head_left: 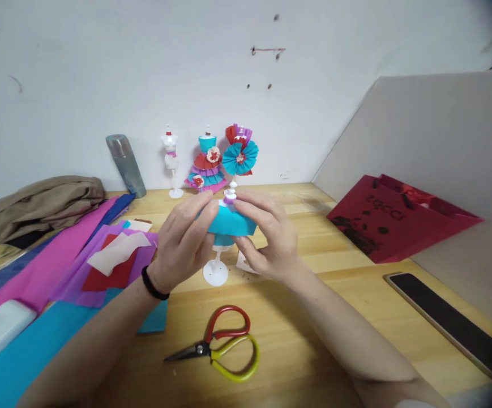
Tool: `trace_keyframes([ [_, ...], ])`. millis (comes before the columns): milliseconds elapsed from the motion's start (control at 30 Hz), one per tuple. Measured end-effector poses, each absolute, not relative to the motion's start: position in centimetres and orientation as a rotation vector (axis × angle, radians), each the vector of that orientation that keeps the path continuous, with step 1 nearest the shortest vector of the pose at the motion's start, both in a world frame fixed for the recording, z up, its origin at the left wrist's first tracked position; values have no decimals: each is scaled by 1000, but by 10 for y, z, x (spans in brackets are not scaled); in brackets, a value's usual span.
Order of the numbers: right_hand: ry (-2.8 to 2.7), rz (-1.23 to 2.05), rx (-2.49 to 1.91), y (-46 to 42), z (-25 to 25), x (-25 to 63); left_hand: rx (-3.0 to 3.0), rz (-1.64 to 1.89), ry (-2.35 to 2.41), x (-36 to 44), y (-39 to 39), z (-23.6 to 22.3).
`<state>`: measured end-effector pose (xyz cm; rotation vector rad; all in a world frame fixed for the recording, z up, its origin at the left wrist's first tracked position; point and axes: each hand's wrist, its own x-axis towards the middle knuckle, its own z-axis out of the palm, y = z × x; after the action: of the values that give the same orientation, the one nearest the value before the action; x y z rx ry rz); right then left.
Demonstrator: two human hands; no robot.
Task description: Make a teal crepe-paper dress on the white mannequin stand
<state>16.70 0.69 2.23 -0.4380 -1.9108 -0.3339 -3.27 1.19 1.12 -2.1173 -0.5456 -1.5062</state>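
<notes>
A piece of blue crepe paper (232, 221) wraps across the front of a small white dress form (215, 272), which stands upright on its round base. My left hand (186, 241) presses the paper's left side with bent fingers. On the other side my right hand (269, 232) pinches the paper's right edge between thumb and fingers. A purple band circles the form's neck under a white knob. Below my hands lie scissors (201, 348) with one red and one yellow handle, blades pointing left.
Behind stand a bare dress form (171, 158) and two decorated ones (207, 144) (240, 158), near a grey flask (125, 165). Coloured paper sheets (65, 255) and a brown cloth (46, 204) lie left. A red gift bag (381, 221) and a phone (445, 320) are right.
</notes>
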Motion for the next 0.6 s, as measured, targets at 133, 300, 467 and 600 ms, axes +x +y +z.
trace_keyframes([
  [133,-1890,-361,-445,9,20,168,-2084,-1497,-541,-32,11,10],
  [300,-1882,-440,-436,14,16,170,-2050,-1471,-505,-34,11,10],
  [467,-1861,-399,-374,14,17,171,-2025,-1386,-503,-39,10,8],
  [600,-1857,-356,-304,15,16,173,-2037,-1397,-470,-41,11,4],
])
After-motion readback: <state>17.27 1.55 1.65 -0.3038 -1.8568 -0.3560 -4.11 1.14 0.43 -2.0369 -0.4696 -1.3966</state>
